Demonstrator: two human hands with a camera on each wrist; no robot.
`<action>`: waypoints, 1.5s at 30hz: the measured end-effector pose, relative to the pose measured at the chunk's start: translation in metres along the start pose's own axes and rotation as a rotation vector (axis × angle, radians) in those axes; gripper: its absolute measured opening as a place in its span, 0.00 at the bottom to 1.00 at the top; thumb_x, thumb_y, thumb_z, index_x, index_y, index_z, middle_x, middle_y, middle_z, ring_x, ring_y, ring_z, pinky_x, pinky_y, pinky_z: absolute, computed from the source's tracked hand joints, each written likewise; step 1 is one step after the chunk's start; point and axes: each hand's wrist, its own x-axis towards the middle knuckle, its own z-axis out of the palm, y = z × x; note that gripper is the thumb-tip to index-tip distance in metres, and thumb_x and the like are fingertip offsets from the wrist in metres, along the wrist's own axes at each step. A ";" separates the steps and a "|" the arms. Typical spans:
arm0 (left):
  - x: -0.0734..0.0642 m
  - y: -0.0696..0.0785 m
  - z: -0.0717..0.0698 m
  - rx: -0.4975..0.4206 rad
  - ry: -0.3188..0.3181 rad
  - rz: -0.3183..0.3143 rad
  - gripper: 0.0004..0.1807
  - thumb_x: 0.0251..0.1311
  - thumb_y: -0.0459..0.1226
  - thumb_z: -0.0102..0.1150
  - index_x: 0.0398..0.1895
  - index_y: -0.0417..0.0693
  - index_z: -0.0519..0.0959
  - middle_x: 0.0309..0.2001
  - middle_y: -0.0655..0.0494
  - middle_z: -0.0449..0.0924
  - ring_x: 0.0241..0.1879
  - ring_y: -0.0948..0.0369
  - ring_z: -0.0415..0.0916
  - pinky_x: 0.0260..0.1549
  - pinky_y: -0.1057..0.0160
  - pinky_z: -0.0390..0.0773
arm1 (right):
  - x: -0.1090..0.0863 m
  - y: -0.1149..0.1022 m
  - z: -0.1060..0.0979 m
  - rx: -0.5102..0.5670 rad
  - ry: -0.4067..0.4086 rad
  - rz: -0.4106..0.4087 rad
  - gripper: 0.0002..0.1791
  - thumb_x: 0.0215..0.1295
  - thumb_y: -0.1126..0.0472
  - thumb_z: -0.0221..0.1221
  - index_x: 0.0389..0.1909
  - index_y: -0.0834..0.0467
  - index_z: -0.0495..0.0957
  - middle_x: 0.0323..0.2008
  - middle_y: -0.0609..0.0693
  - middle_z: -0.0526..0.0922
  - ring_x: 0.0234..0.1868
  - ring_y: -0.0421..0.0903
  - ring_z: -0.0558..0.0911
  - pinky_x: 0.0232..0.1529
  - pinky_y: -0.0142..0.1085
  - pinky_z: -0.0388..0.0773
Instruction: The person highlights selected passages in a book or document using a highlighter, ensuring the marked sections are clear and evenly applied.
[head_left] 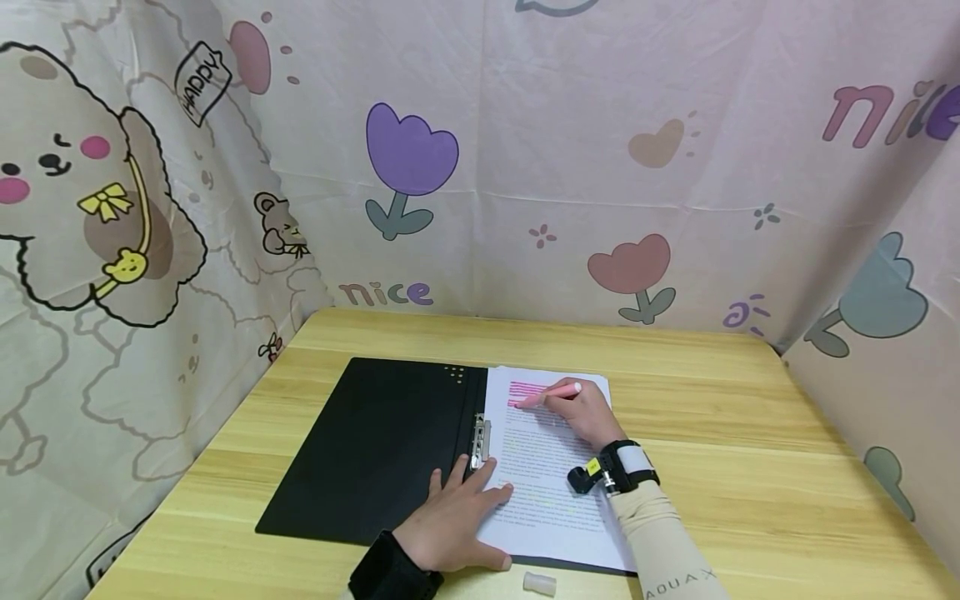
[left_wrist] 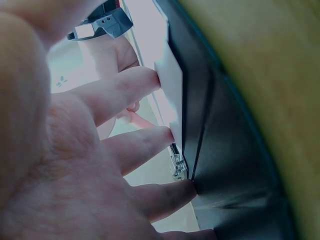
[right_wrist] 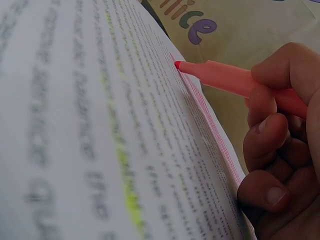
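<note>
My right hand pinches a pink highlighter, its tip at the upper left of a printed page. Several pink lines mark the top of the text. In the right wrist view, the highlighter lies between thumb and fingers, its red tip at the paper, and yellow marks run along other lines. The page lies on the right side of an open black clip folder. My left hand rests with spread fingers across the folder's spine and the page's lower left edge.
The folder's metal clip stands at the page's left edge, just beyond my left fingertips. A small pale, greyish piece lies on the wooden table below the folder. Printed cloth hangs behind the table and at both sides.
</note>
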 end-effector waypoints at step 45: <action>0.000 0.000 0.000 -0.021 -0.003 0.010 0.44 0.53 0.61 0.74 0.73 0.58 0.74 0.79 0.44 0.58 0.78 0.33 0.47 0.65 0.21 0.52 | -0.003 0.001 -0.001 -0.013 -0.124 0.028 0.11 0.69 0.57 0.64 0.38 0.39 0.93 0.46 0.41 0.88 0.47 0.49 0.79 0.44 0.43 0.72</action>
